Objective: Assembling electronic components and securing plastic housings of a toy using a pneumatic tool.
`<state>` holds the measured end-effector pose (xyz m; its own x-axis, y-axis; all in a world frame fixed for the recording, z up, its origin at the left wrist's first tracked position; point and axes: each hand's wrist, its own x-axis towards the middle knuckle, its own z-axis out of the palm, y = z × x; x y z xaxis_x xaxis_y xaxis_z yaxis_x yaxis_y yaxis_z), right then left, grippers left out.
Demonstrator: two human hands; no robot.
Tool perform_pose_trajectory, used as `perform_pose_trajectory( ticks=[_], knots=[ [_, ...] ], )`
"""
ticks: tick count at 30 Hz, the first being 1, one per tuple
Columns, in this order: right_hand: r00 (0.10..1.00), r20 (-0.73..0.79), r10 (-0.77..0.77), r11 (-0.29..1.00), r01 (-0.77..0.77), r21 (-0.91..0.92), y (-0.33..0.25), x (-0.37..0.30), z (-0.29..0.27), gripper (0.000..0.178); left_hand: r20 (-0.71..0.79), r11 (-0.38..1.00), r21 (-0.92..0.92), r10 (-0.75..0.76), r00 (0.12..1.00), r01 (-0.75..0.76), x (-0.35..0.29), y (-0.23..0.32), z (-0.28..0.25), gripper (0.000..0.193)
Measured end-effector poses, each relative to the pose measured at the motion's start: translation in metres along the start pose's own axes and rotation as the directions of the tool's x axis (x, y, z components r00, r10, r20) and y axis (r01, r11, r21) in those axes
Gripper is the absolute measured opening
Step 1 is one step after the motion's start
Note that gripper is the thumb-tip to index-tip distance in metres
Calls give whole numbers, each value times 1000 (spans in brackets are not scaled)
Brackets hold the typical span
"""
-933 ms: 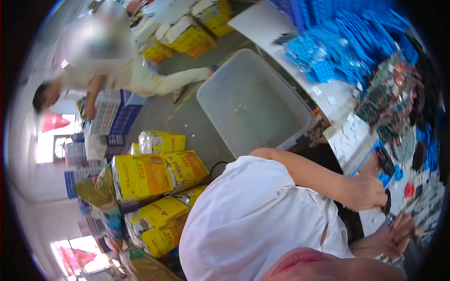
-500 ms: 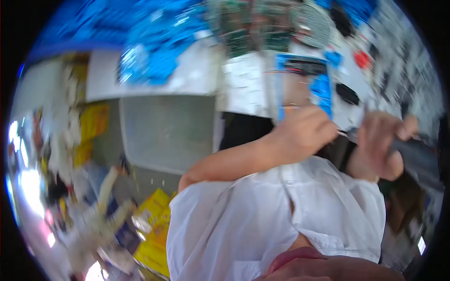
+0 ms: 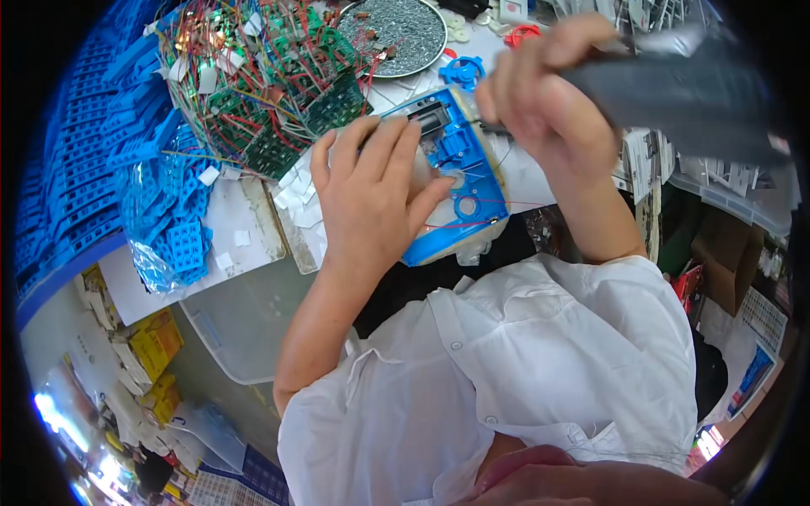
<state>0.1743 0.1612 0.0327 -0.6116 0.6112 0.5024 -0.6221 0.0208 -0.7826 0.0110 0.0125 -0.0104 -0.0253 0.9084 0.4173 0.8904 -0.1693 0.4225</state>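
A blue plastic casing with a black rectangular part and red wires in it lies at the bench edge before me. Across its left side rests my left hand, fingers spread and partly curved, covering some of the inside. My right hand is raised over the casing's right side, wrapped round a dark, blurred electric screwdriver. Its thin shaft points left toward the casing's upper right edge. Whether the tip touches anything, I cannot tell.
Circuit boards with tangled wires are heaped at the back left, beside a round tray of screws. Many blue plastic parts fill the left. A blue ring-shaped piece and a red one lie behind the casing.
My left hand has moved from near the screwdriver's tip onto the casing and spread its fingers. My right hand has lifted up and left with the screwdriver. The view has turned and sharpened.
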Motion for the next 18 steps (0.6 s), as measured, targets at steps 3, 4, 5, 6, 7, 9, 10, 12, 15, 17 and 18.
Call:
perform_pose_trajectory(
  ticks=[3, 4, 5, 6, 7, 9, 10, 12, 15, 17, 18],
  knots=[
    [992, -91, -82, 995, 77, -64, 37, 12, -7, 31, 28, 990, 138, -9, 1000, 5, 1, 0, 7, 54],
    [990, -129, -60, 995, 48, -92, 39, 18, -6, 29, 28, 990, 140, -11, 1000, 7, 3, 0, 8, 53],
    [986, -165, -35, 993, 16, -114, 40, 23, -5, 28, 27, 989, 145, -19, 999, 15, 2, 0, 9, 53],
    [970, -239, 48, 969, -103, -224, 34, 25, 0, 28, 26, 988, 150, -28, 999, 24, 2, 0, 9, 53],
    [969, -235, 74, 966, -128, -223, 37, 25, -1, 28, 26, 989, 147, -35, 999, 31, 0, 0, 9, 53],
    [966, -226, 122, 959, -174, -225, 43, 26, -4, 29, 26, 989, 141, -46, 999, 42, -1, 0, 10, 53],
    [966, -223, 128, 963, -175, -204, 44, 26, -4, 29, 23, 989, 140, -50, 998, 46, -1, -1, 10, 53],
    [965, -222, 139, 971, -177, -163, 47, 24, -5, 30, 24, 990, 135, -55, 998, 51, -1, 0, 11, 53],
    [983, -164, 85, 972, -118, -203, 54, 22, -5, 26, 27, 991, 122, -60, 998, 56, -1, 0, 12, 53],
    [992, -92, 92, 869, -125, -480, 49, 23, -6, 23, 20, 991, 121, -63, 998, 60, -2, -1, 12, 52],
    [993, -55, 101, 790, -114, -603, 46, 24, -6, 22, 17, 991, 122, -64, 998, 62, -3, -1, 12, 52]
  ],
)
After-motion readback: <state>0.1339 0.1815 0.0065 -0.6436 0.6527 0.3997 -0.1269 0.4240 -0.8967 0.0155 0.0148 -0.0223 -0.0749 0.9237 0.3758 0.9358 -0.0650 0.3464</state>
